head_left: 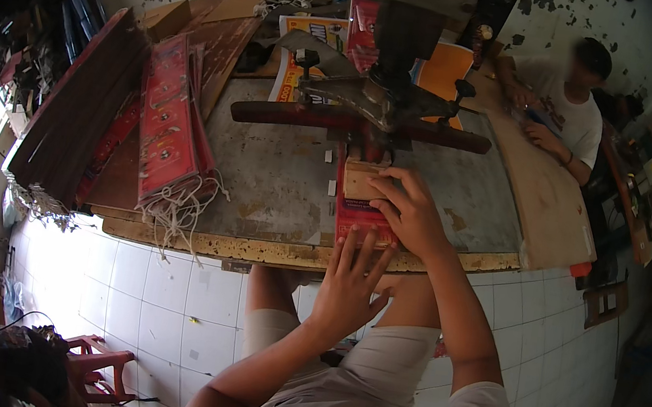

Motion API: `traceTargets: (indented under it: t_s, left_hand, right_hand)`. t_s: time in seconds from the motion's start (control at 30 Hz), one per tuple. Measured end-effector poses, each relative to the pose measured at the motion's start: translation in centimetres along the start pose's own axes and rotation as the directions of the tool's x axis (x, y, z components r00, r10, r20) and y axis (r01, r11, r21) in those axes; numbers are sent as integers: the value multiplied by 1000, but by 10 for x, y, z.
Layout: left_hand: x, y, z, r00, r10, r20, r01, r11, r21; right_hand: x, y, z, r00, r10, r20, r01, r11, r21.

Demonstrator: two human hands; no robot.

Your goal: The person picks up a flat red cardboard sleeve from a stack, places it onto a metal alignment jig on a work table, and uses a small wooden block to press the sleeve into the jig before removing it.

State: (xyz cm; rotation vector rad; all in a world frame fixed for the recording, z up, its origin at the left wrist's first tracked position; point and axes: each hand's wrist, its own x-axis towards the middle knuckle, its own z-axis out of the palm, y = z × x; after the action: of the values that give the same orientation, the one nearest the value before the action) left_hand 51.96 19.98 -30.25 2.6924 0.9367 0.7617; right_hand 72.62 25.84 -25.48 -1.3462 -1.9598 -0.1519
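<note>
In front of me a red printed sheet or packet lies on the grey work surface, its near end at the table's front edge. My left hand rests flat on that near end, fingers spread and holding nothing. On the sheet's far part sits a small light wooden block. My right hand comes in from the right with bent fingers closed on the block's right side. Just beyond stands a dark metal press with a wide horizontal bar; its lower middle part meets the block's far end.
Red printed packets with white strings lie at left, beside a tall stack of dark-edged sheets. Yellow printed sheets lie behind the press. At the right a co-worker handles something small at a board. A red stool stands lower left.
</note>
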Motion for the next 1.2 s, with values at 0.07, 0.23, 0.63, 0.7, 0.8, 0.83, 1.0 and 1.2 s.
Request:
traceTargets:
  t_s: [0.07,0.23,0.63,0.7,0.8,0.83,1.0,1.2]
  left_hand:
    - [0,0,1,1000,0,-10,0,1000,-2]
    - [-1,0,3,1000,-6,-11,6,1000,-1]
    - [-1,-3,4,1000,27,4,-27,997,77]
    - [-1,-5,3,998,55,-41,-54,998,25]
    - [-14,-23,14,982,138,-126,-147,987,-67]
    - [-25,-33,19,974,168,-153,-184,978,-98]
    - [-84,-86,26,917,40,-397,18,990,140]
    - [-94,-127,68,845,42,-533,113,961,253]
  right_hand:
    - [1,1,1,1000,14,-2,-14,1000,22]
    - [3,0,0,999,39,10,-40,998,39]
    - [-6,-2,3,995,92,-33,-92,996,13]
    - [-9,-3,-1,995,94,-20,-94,995,35]
    - [-30,-10,-16,995,89,37,-93,990,103]
    - [-41,-19,-27,995,78,58,-85,988,129]
    - [-107,-4,-113,965,252,66,-260,952,165]
    - [-146,186,-191,792,568,-224,-584,812,-10]
